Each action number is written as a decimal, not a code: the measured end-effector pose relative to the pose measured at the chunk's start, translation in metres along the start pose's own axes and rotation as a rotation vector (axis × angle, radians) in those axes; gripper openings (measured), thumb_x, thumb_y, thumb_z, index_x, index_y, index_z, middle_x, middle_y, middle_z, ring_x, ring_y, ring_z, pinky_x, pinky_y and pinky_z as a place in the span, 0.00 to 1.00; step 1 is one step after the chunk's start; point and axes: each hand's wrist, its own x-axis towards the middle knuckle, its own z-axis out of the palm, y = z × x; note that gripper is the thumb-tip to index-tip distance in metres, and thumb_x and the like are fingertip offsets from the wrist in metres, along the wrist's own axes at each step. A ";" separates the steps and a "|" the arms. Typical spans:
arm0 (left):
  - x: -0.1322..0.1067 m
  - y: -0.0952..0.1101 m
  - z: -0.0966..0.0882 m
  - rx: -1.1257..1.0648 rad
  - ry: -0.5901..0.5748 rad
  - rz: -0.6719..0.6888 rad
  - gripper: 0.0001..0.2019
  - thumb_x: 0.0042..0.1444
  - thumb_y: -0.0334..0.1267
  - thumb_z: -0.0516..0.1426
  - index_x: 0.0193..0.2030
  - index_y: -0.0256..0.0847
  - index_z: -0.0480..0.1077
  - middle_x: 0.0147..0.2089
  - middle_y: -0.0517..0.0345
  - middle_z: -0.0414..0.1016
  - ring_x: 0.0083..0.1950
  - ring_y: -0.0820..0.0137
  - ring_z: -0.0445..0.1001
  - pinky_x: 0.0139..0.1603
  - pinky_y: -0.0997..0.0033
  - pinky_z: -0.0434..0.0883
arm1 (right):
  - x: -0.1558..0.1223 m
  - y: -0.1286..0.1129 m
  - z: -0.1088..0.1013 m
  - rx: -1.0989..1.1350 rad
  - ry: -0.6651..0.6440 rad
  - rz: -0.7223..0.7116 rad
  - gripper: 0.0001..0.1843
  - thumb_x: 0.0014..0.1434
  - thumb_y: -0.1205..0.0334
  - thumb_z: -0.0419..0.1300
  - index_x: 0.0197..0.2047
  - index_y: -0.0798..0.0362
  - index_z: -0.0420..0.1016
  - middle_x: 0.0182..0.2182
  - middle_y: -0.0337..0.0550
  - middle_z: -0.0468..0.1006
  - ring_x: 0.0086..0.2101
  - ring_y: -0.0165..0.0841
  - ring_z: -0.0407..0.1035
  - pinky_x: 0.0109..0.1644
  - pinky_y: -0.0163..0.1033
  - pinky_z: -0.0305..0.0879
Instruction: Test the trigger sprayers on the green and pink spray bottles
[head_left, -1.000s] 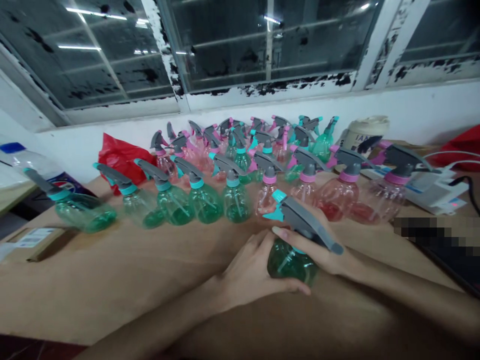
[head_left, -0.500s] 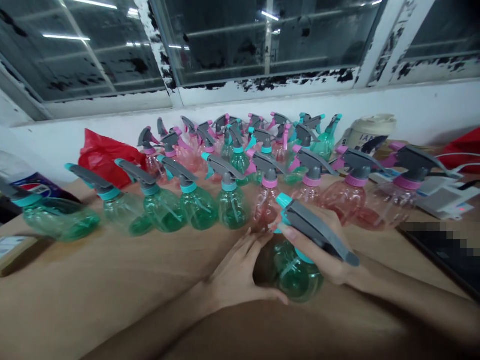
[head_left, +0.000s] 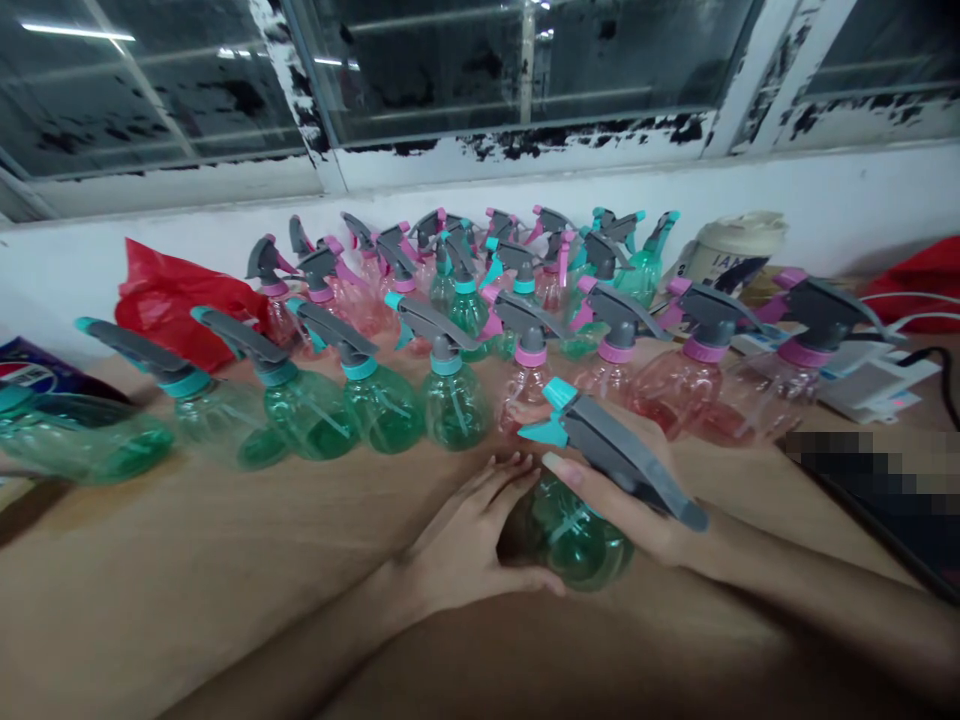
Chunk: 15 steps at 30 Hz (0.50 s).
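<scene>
A green see-through spray bottle (head_left: 581, 550) with a grey and turquoise spray head (head_left: 622, 450) stands in front of me on the table. My right hand (head_left: 637, 500) is closed round its neck, just under the spray head, with the thumb along the near side. The other right fingers are partly hidden behind the head. My left hand (head_left: 469, 550) cups the bottle's left side, thumb low at the front and fingers reaching round the back. The turquoise trigger (head_left: 544, 430) points left, free of the fingers.
Beyond my hands runs a row of green spray bottles (head_left: 382, 410) and pink spray bottles (head_left: 679, 390), with more behind. A red bag (head_left: 180, 300) lies at the left, a pale tub (head_left: 739, 250) at the back right. A dark flat device (head_left: 862, 500) lies right.
The turquoise trigger shows fully now, where fingers partly covered it before. Both hands stay at the bottle. The view has shifted slightly.
</scene>
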 end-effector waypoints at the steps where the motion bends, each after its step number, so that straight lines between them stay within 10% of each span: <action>1: 0.000 0.000 0.000 0.006 -0.007 0.002 0.49 0.48 0.65 0.59 0.68 0.36 0.49 0.68 0.40 0.54 0.68 0.52 0.53 0.65 0.49 0.56 | 0.000 0.000 0.000 0.005 0.001 -0.003 0.03 0.59 0.61 0.58 0.33 0.50 0.68 0.27 0.38 0.66 0.29 0.32 0.64 0.44 0.45 0.65; 15: 0.000 0.005 -0.003 0.204 -0.099 -0.004 0.47 0.48 0.61 0.61 0.67 0.32 0.52 0.68 0.39 0.56 0.69 0.53 0.52 0.68 0.53 0.52 | -0.001 0.004 -0.002 0.088 -0.090 0.095 0.14 0.61 0.61 0.57 0.51 0.46 0.73 0.33 0.39 0.75 0.27 0.31 0.67 0.36 0.39 0.67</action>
